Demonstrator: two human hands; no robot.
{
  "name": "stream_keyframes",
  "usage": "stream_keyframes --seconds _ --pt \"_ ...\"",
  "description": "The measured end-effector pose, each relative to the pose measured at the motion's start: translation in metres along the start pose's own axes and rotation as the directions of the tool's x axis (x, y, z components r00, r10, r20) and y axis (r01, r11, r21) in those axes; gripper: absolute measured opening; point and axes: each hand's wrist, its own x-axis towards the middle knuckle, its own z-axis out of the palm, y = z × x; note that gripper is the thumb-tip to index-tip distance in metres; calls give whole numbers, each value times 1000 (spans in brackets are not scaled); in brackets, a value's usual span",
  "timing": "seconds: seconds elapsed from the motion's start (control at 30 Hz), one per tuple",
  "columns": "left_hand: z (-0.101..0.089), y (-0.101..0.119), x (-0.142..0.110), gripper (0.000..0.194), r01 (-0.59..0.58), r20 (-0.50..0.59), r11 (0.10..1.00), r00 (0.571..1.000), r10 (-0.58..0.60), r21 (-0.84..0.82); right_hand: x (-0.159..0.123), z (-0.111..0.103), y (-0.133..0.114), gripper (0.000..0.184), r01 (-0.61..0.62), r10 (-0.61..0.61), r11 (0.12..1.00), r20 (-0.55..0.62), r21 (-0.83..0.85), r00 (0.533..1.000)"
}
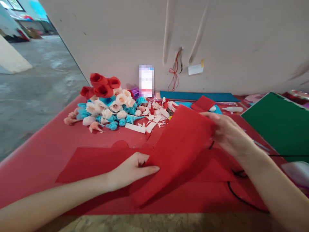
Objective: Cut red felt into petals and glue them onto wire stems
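A red felt sheet point(176, 151) is lifted and tilted above the red table surface point(43, 154). My left hand point(132, 169) pinches its near left edge, fingers closed on the felt. My right hand point(227, 132) grips the sheet's far right edge, fingers wrapped behind it. More red felt point(96, 161) lies flat under the raised sheet. A black cord point(238, 193) runs beneath my right forearm.
A heap of red, white, pink and blue fabric flowers point(108, 108) sits at the back left with white and red scraps point(154, 117) beside it. A green sheet point(280, 124) lies at right, a blue sheet point(195, 96) along the wall. Red string point(174, 75) hangs on the wall.
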Motion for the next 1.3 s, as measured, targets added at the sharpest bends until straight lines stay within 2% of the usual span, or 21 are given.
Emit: stream_keyframes --seconds 0.1,0.2,0.37,0.5,0.63,0.77,0.83,0.87,0.9,0.93,0.97,1.0,1.03,1.1,1.2,1.3 --pt "-1 -1 1 24 -26 -81 988 997 14 -152 5 11 4 32 15 -19 993 31 114 999" --pt "0 -1 1 26 8 -83 969 996 -29 -247 8 24 11 22 -55 54 990 17 132 998" --pt "7 3 -5 28 99 -46 910 991 -129 -403 8 30 23 27 -156 159 977 -11 145 987" --pt "5 2 -8 32 115 12 943 993 -118 -313 -3 26 28 23 -182 189 974 -38 137 981" --pt "-5 -3 -1 26 198 59 969 980 -192 -146 -17 9 36 25 -161 171 985 -199 63 965" --pt "-9 -4 7 19 176 85 977 982 -166 -118 -27 -12 42 36 -131 79 986 -409 -102 909" --pt "-8 -5 8 20 167 78 975 984 -157 -144 -34 -10 44 51 -83 -131 931 -536 -356 834" --pt "-7 -5 8 21 162 73 973 986 -152 -162 -39 -4 45 58 -53 -310 831 -539 -554 783" --pt "-6 -6 9 22 160 67 971 986 -150 -180 -45 6 46 58 -17 -496 660 -452 -751 742" --pt "-6 -7 9 22 160 60 967 987 -151 -197 -52 17 47 53 92 -593 514 -275 -853 757" --pt "-5 -7 9 23 165 53 964 986 -157 -209 -60 30 47 50 268 -627 391 -41 -880 778" --pt "-5 -8 9 23 166 44 961 986 -160 -220 -68 43 48 45 416 -622 279 167 -866 765" --pt "-5 -8 9 24 166 35 960 986 -162 -228 -75 55 48 38 507 -593 183 317 -843 741" --pt "-4 -7 9 26 159 17 959 987 -159 -235 -85 72 48 32 599 -501 83 486 -797 716" --pt "-1 -5 8 29 148 -5 959 988 -153 -241 -89 80 48 33 633 -506 28 535 -774 677" --pt "0 -5 9 33 140 -10 964 989 -146 -224 -84 77 44 31 689 -574 49 544 -723 612"
